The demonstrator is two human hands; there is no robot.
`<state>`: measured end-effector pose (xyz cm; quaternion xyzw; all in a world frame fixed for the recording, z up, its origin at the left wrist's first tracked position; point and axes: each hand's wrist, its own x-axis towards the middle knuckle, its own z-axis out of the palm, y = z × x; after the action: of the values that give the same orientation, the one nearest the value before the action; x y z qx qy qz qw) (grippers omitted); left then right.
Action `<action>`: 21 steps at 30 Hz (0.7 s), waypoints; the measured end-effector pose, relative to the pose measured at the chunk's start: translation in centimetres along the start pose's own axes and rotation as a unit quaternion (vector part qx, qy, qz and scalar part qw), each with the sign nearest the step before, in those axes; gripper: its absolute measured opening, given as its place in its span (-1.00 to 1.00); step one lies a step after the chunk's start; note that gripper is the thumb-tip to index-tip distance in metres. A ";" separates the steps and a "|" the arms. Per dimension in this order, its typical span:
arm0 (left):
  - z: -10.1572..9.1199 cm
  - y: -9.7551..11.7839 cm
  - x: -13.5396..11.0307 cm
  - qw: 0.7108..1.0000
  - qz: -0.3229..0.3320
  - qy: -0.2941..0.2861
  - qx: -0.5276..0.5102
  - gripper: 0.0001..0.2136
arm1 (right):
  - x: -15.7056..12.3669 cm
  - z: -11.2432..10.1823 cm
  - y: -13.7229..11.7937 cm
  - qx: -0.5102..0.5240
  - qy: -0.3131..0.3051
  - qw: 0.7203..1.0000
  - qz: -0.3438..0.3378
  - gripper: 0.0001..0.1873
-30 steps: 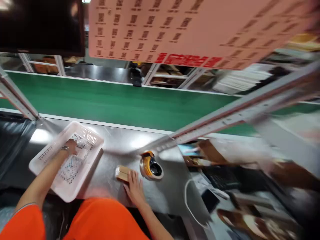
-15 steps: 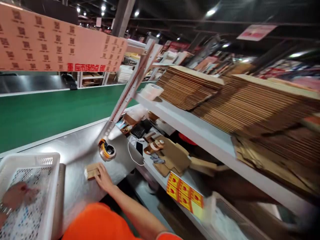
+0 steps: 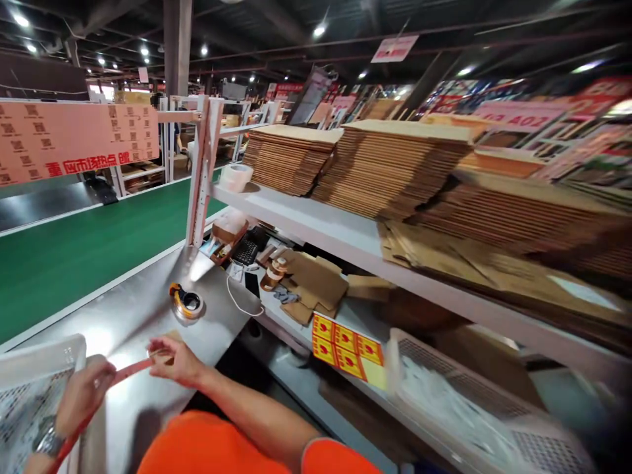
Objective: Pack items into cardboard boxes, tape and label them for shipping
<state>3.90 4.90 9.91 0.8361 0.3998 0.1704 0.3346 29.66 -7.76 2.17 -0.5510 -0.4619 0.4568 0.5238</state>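
Note:
A narrow red strip (image 3: 131,372) is stretched between my two hands above the metal table. My left hand (image 3: 89,388), with a watch on its wrist, is closed on one end, and the strip trails down past that wrist. The fingers of my right hand (image 3: 175,363) pinch the other end. Just behind the right hand a small brown cardboard box (image 3: 174,336) shows, mostly hidden. Beyond it on the metal table lies an orange and black tape dispenser (image 3: 186,303) with a roll of tape.
A white plastic basket (image 3: 74,349) stands at the left. The green conveyor belt (image 3: 99,243) runs behind the table. To the right, a shelf (image 3: 296,220) bears stacked flat cardboard, with a keyboard (image 3: 248,247) and another basket (image 3: 395,368) beneath it.
My left hand has come out of the white basket with the red strip. My right hand has let go of the small box and now grips the strip. The view has swung right.

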 end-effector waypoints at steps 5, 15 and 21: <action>7.3 6.2 1.2 0.991 0.030 -0.092 -0.094 -0.70 | -5.1 -5.1 -3.1 -0.110 -0.003 0.993 -0.038 -0.66; 18.4 13.4 2.1 0.944 -0.124 -0.056 -0.302 -0.45 | -14.0 -14.1 0.0 -0.022 -0.005 0.994 0.110 -0.61; 26.3 18.3 -1.7 0.873 -0.226 -0.062 -0.428 -0.32 | -18.1 -16.9 2.9 0.116 0.193 0.962 0.155 -0.39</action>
<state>27.53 -15.92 3.76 0.5071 0.4441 0.1921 0.7133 43.61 -28.34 0.25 -0.6292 -0.2047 0.4682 0.5857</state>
